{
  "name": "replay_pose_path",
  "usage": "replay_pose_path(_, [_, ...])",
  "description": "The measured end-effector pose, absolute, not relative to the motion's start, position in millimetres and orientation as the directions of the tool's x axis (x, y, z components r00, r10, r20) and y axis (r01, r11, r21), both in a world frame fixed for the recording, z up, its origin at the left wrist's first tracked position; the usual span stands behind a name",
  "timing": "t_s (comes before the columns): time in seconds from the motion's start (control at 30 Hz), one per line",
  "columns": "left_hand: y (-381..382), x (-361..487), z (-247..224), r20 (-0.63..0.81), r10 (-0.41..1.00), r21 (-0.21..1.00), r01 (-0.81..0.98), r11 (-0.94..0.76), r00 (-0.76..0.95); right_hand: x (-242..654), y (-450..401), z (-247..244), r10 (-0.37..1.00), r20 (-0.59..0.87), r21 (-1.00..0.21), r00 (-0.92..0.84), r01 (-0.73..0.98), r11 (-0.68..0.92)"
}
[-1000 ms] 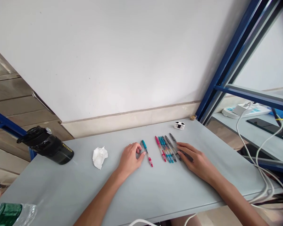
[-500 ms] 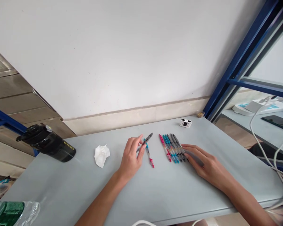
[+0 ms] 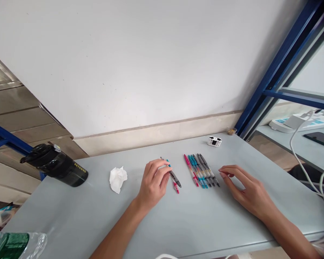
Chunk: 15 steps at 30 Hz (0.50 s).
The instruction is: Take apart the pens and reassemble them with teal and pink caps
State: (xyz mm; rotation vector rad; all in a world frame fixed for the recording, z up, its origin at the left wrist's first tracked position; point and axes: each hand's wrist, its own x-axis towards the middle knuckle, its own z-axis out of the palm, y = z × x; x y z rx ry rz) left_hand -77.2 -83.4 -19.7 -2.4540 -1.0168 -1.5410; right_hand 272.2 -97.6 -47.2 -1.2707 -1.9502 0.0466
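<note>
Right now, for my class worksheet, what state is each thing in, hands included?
Left hand: pinching gray pen
Teal-and-pink pen: lying, partly hidden
Right hand: fingertips together, holding nothing
Pen row: lying side by side
Tissue: crumpled
EXTRORD bottle: lid on
Likely phone: screen dark

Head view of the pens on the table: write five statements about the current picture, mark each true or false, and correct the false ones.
1. The left hand holds a dark grey pen. True.
2. The right hand is gripping a bottle. False: it holds no bottle; it is beside the row of pens.
3. The crumpled white tissue lies between the black bottle and the left hand. True.
4. The pink pen is at the right end of the row. False: it is at the left end.
5. The small white device is farther from the person than the row. True.
</note>
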Motion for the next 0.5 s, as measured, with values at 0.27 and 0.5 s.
replay_pose_path(0.27, [-92.5, -74.1, -23.8, 0.594, 0.789, 0.702, 0.379, -0.603, 0.156, 270.1, -101.3, -37.1, 0.754, 0.652, -0.47, -0.084, 0.735, 0.488])
replay_pose_path(0.5, [-87.6, -68.5, -10.2, 0.075, 0.993, 0.997, 0.005, -0.076, 0.091, 268.7, -103.3, -40.9, 0.781, 0.607, -0.468, -0.144, 0.73, 0.499])
